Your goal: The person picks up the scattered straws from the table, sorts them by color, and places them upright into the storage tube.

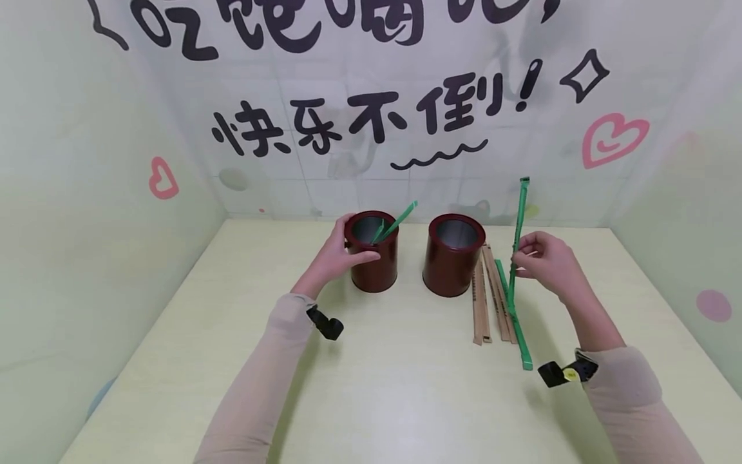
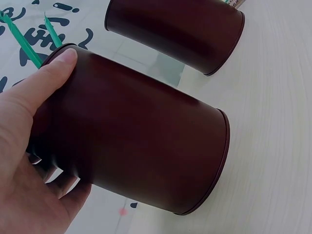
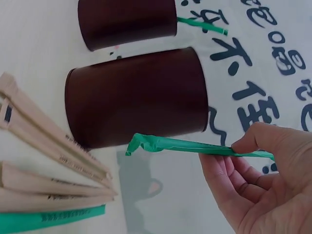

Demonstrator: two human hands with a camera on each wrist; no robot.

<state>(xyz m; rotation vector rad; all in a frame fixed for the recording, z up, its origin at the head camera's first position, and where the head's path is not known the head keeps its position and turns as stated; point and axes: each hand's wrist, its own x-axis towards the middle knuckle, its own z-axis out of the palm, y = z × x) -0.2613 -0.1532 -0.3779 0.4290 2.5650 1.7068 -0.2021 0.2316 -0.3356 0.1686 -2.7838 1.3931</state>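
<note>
At the back of the table my left hand point(image 1: 336, 256) grips the left dark red canister point(image 1: 374, 274) near its rim, thumb on the near side. Green wrapped straws point(image 1: 401, 222) stick out of that canister's open top. Beside it, apart, stands the right dark red canister point(image 1: 446, 270), upright and open at the top. My right hand point(image 1: 547, 263) pinches a green wrapped straw point(image 3: 180, 145) between thumb and fingers, upright in the head view, to the right of the right canister. Its lower end is crumpled and bent.
Several brown paper-wrapped sticks point(image 1: 478, 306) lie right of the right canister, printed with small text. Another green wrapped straw point(image 1: 523, 345) lies beside them. Behind stands a white wall point(image 1: 324, 193) with black lettering; pale side walls flank the table point(image 1: 371, 386).
</note>
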